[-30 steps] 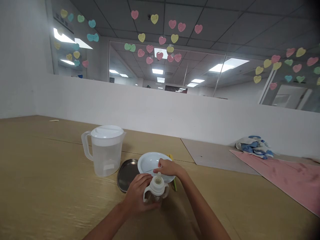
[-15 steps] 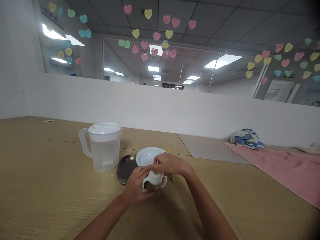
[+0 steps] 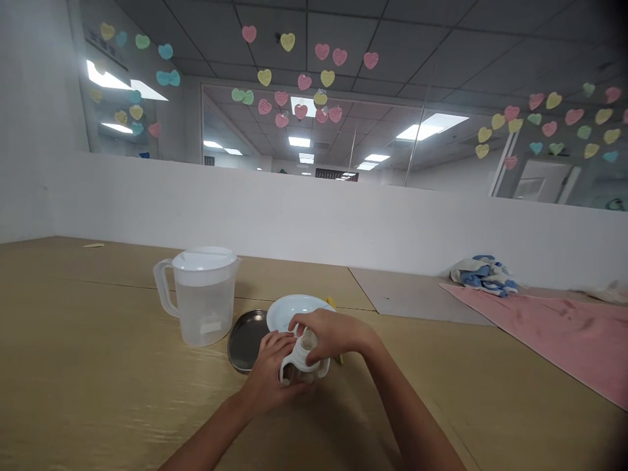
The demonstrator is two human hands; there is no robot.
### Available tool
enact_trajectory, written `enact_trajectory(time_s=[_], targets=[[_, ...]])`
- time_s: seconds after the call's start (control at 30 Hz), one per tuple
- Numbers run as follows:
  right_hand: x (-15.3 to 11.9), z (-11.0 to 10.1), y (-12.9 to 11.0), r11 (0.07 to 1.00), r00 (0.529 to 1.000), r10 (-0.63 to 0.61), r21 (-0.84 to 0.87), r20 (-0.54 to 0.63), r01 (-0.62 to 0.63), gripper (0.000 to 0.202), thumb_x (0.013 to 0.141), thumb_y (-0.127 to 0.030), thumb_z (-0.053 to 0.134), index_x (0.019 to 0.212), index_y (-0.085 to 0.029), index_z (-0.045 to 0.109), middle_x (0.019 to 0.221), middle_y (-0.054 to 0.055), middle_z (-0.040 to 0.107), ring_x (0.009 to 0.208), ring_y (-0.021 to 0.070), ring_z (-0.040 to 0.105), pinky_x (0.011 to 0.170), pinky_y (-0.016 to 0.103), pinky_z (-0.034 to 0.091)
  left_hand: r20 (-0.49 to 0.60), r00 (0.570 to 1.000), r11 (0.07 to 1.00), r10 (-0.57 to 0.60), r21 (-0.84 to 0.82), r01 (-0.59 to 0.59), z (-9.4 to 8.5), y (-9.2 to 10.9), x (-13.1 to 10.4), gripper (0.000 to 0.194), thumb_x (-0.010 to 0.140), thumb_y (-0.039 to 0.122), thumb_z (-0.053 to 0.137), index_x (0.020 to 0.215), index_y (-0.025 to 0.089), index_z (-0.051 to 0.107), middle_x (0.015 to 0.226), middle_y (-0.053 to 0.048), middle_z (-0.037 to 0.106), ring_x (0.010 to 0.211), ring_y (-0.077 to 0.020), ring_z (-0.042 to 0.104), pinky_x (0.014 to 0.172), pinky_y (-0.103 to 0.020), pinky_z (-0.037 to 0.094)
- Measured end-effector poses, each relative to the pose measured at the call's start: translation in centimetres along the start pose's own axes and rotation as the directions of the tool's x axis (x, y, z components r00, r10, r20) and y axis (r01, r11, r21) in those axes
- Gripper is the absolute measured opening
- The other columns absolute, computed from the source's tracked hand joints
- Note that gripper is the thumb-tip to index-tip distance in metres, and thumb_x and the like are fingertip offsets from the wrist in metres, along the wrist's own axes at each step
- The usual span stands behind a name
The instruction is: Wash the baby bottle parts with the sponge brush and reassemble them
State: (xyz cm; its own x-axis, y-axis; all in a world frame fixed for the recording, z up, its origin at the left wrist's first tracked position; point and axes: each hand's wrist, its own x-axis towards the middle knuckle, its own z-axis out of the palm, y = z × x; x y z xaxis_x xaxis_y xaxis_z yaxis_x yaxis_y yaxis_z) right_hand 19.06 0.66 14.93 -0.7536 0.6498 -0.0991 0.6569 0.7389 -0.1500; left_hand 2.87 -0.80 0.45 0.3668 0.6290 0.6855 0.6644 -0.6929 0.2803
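A baby bottle (image 3: 300,361) with white curved side handles and a white collar is between my hands, just above or on the table; its base is hidden. My left hand (image 3: 271,366) is wrapped round the bottle's left side. Around the collar at the top curl the thumb and fingers of my right hand (image 3: 330,337). A pale, translucent nipple (image 3: 309,338) shows between those fingers. Behind the bottle stands a white bowl (image 3: 289,307), partly covered by my right hand. A dark metal tray (image 3: 245,341) lies left of the bowl, close to my left fingers.
A lidded clear plastic pitcher (image 3: 203,304) stands at the left, behind the tray. Something thin and yellow (image 3: 331,302) pokes out behind my right hand. A pink cloth (image 3: 554,333) covers the right side, with a crumpled blue-and-white cloth (image 3: 483,275) by the wall.
My right hand has shifted from over the bottle's top to round its collar, uncovering the nipple. My left hand keeps its hold. The view has tilted slightly upward.
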Motion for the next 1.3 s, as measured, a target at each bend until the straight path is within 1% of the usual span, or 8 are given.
enact_trajectory(time_s=[0.17,0.37,0.5,0.67,0.77,0.9,1.17,1.3], targets=[[-0.1,-0.6,0.4,0.988,0.983,0.155,0.038,-0.096,-0.152,0.021,0.071,-0.037,0.062,0.079,-0.017,0.063,0.073,0.002,0.062,0.066,0.0140,0.053,0.052,0.022,0.031,-0.055,0.998,0.999,0.010,0.050,-0.008,0.4,-0.3,-0.3,0.060,0.061,0.056,0.068,0.109,0.022,0.059,0.108,-0.009,0.064,0.105,-0.0299,0.055,0.094,-0.049,0.038],[-1.0,-1.4,0.6,0.995,0.990,-0.050,0.084,-0.131,0.061,0.019,0.076,-0.012,0.052,0.085,-0.018,0.068,0.081,0.002,0.065,0.073,0.0129,0.055,0.061,0.021,0.036,-0.016,1.000,0.999,-0.005,0.051,0.006,0.4,-0.1,-0.2,0.063,0.059,0.052,0.071,0.112,0.022,0.057,0.111,-0.010,0.062,0.108,-0.0319,0.052,0.095,-0.051,0.036],[-2.1,-2.1,0.8,0.984,0.965,-0.057,0.149,-0.258,0.097,0.024,0.077,-0.009,0.048,0.086,-0.019,0.068,0.088,0.002,0.066,0.080,0.0139,0.057,0.069,0.023,0.040,-0.007,1.000,1.000,-0.019,0.021,0.019,0.6,-0.4,-0.2,0.064,0.058,0.055,0.071,0.111,0.022,0.056,0.112,-0.010,0.061,0.110,-0.0329,0.050,0.093,-0.050,0.036],[-3.3,-3.1,0.5,0.963,0.856,0.057,0.254,-0.513,0.088,0.020,0.081,-0.019,0.050,0.094,-0.020,0.065,0.097,0.002,0.065,0.089,0.0154,0.058,0.080,0.027,0.042,-0.125,0.990,0.997,-0.070,-0.049,0.064,0.3,-0.5,-0.4,0.076,0.067,0.058,0.063,0.129,0.021,0.040,0.124,-0.013,0.054,0.115,-0.0327,0.047,0.094,-0.049,0.037],[-3.6,-3.5,0.1,0.949,0.748,0.134,0.303,-0.650,0.093,0.020,0.081,-0.020,0.050,0.094,-0.022,0.065,0.098,0.002,0.065,0.092,0.0158,0.057,0.082,0.027,0.042,-0.237,0.966,0.989,-0.103,-0.126,0.074,-0.4,0.2,0.2,0.062,0.082,0.050,0.050,0.134,0.021,0.031,0.130,-0.013,0.050,0.119,-0.0293,0.045,0.096,-0.046,0.036],[-3.3,-3.6,-0.2,0.935,0.629,0.211,0.342,-0.748,0.094,0.019,0.081,-0.022,0.051,0.093,-0.022,0.065,0.095,0.002,0.066,0.090,0.0154,0.059,0.082,0.026,0.043,-0.247,0.962,0.976,-0.115,-0.208,0.063,-0.9,1.7,2.1,0.041,0.085,0.039,0.049,0.122,0.022,0.043,0.128,-0.010,0.052,0.117,-0.0263,0.046,0.098,-0.044,0.034],[-0.9,-2.5,2.4,0.925,0.575,0.336,0.376,-0.746,-0.051,0.021,0.075,-0.020,0.053,0.090,-0.019,0.068,0.086,0.003,0.069,0.082,0.0157,0.061,0.079,0.028,0.044,-0.135,0.894,0.759,-0.427,-0.591,0.273,0.4,0.9,5.4,0.019,0.081,0.035,0.052,0.084,0.018,0.058,0.072,-0.002,0.068,0.078,-0.0194,0.064,0.080,-0.033,0.047],[0.3,-1.9,4.2,0.923,0.604,0.360,0.366,-0.710,-0.120,0.020,0.074,-0.018,0.054,0.087,-0.018,0.069,0.084,0.004,0.070,0.078,0.0159,0.062,0.076,0.027,0.045,-0.142,0.856,0.742,-0.498,-0.580,0.336,0.7,-0.7,5.4,0.026,0.078,0.038,0.055,0.094,0.019,0.063,0.089,-0.005,0.069,0.091,-0.0211,0.062,0.087,-0.034,0.044]])
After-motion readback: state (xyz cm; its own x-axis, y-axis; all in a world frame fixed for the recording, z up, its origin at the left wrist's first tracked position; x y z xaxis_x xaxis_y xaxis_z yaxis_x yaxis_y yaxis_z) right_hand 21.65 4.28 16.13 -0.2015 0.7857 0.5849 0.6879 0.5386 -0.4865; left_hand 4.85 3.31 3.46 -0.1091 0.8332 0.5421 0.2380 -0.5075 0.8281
